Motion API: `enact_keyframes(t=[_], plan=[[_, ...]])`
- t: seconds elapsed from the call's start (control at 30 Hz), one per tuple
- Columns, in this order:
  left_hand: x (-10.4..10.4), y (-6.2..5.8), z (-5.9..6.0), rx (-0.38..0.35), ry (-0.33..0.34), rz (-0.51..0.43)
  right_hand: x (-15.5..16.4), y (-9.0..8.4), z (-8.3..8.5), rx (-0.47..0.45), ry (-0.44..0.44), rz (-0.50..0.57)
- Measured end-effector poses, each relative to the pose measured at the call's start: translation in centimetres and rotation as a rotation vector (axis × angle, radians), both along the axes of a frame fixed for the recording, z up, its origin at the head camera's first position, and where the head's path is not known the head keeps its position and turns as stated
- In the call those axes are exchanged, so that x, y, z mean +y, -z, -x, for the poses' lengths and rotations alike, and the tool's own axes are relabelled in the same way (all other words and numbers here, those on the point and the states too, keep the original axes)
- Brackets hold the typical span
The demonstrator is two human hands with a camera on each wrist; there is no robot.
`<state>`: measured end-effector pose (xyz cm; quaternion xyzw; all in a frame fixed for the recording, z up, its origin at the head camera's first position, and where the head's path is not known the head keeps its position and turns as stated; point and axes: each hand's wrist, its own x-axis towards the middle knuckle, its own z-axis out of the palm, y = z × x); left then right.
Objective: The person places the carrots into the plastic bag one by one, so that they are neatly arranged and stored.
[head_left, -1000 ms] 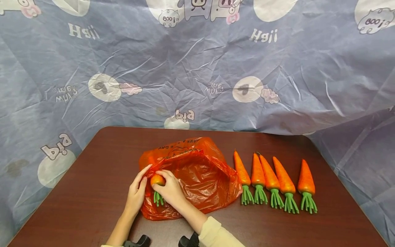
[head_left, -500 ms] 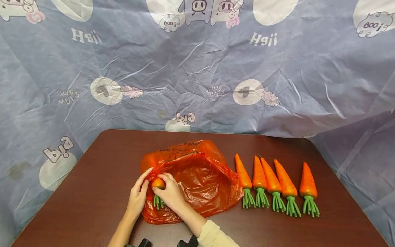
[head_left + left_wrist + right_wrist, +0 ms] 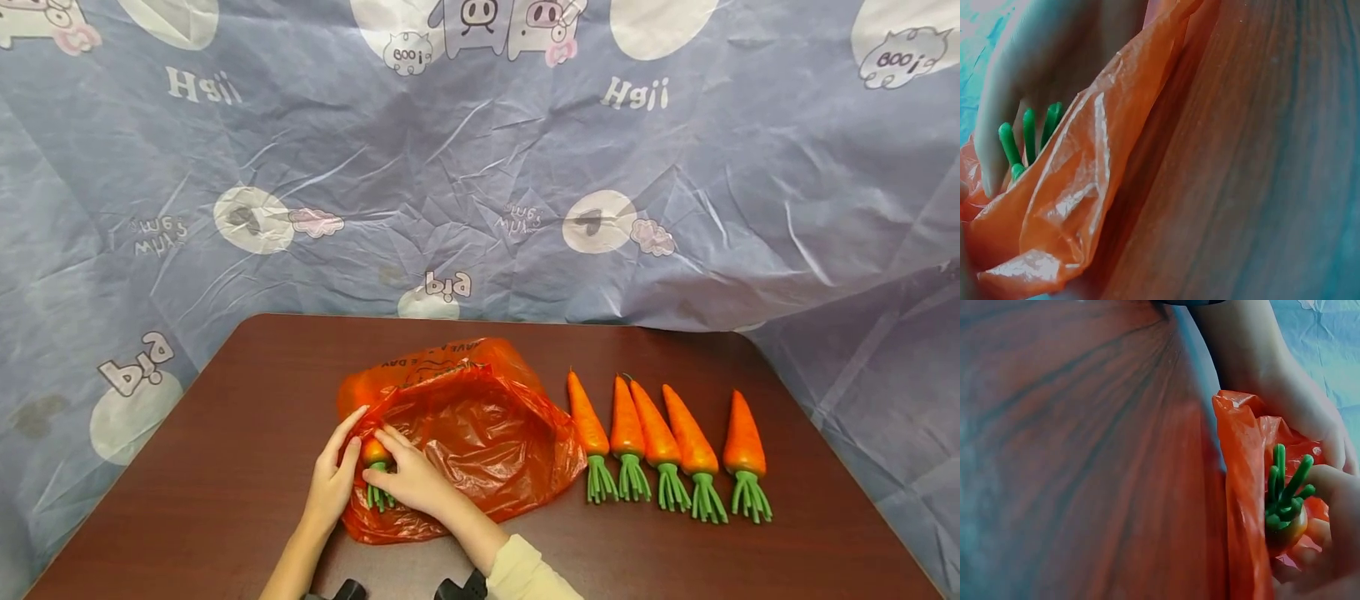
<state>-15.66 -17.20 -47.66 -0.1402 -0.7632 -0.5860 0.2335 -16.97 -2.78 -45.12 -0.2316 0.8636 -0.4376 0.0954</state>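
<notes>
Both hands sit at the bag (image 3: 465, 433) mouth: right hand (image 3: 408, 479) pinches the carrot (image 3: 374, 454), tip pointing away into the bag, left hand (image 3: 333, 475) grips the rim alongside.

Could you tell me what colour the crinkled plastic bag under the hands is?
The crinkled plastic bag is translucent orange-red, clearest in the head view.

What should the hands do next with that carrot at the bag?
Probably push the carrot deeper into the orange bag. Its green top sticks out at the opening, the right hand grips it, and the left hand holds the bag's edge.
</notes>
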Motion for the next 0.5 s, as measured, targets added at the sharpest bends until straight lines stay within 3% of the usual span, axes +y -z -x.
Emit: enact_keyframes(t=[0.5], plan=[[0.1,-0.2,-0.2,-0.049,-0.003,-0.007,2.1,-1.4,-0.8,0.018,-0.038,0.034]])
